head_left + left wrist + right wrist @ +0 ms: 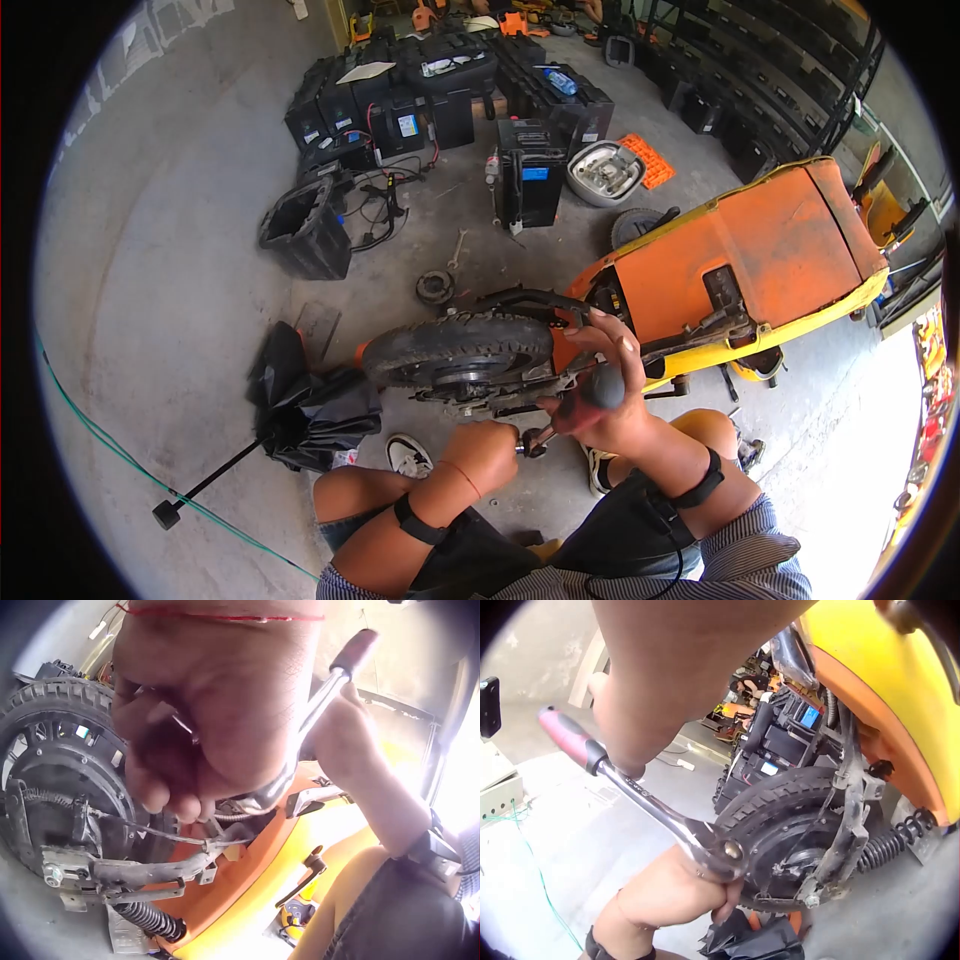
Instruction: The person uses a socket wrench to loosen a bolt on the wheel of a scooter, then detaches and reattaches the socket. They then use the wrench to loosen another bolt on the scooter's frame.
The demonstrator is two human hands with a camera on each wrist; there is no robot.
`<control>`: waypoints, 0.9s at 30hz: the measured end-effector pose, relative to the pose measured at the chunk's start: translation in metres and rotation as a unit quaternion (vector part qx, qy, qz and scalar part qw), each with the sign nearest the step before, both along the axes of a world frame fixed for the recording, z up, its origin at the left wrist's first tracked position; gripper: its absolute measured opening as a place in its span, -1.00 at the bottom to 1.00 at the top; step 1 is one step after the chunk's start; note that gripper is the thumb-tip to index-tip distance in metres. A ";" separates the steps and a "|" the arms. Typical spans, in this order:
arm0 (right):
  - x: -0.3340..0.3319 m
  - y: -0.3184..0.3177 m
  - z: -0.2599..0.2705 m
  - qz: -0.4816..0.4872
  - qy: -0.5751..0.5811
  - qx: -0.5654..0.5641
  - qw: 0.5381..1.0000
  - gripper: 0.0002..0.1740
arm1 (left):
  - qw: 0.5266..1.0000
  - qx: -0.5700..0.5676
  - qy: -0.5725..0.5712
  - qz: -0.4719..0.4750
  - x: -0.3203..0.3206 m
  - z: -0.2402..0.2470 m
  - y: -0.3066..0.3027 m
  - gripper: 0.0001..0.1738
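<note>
A ratchet wrench (654, 806) with a red and grey handle is between my hands. My left hand (478, 458) grips it at the head end, fingers curled underneath; what sits inside the fist is hidden. My right hand (622, 428) is at the handle end, fingers extended upward, the handle (592, 398) crossing in front of the palm. In the right wrist view, the thumb side lies against the shank and the handle sticks out uncovered. Just beyond my hands is the wheel (455, 352) of an orange and yellow vehicle (740, 250) lying on its side.
A black bag (310, 400) lies left of the wheel. Beyond it are an open black case (305, 230), a wrench (459, 248) and a metal ring (435, 287) on the floor. Black battery boxes (400, 90) stand at the back. A green cord (110, 440) runs along the left.
</note>
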State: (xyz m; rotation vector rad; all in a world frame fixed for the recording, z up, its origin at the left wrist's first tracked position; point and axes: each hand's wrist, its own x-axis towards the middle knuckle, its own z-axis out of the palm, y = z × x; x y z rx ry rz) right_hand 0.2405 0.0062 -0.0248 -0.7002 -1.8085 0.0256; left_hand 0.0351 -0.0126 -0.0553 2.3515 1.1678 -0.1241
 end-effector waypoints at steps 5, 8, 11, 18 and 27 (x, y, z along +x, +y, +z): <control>-0.004 -0.019 0.010 0.066 -0.078 -0.296 0.950 -0.06 | 0.984 0.006 -0.039 0.172 -0.007 0.006 0.025 -0.78; -0.013 -0.027 -0.012 0.086 -0.047 -0.456 0.885 0.05 | 0.971 -0.021 -0.076 0.226 -0.017 0.015 0.036 -0.74; -0.016 -0.030 -0.014 0.114 -0.068 -0.601 0.788 0.19 | 0.973 -0.037 -0.083 0.211 -0.014 0.033 0.026 -0.74; -0.005 -0.030 -0.014 0.116 -0.231 -0.534 0.805 0.08 | 0.991 -0.107 -0.045 -0.059 -0.006 0.020 0.015 -0.82; -0.001 -0.026 -0.028 0.126 -0.273 -0.589 0.750 -0.27 | 0.943 -0.166 -0.282 0.067 -0.035 0.048 0.033 -0.87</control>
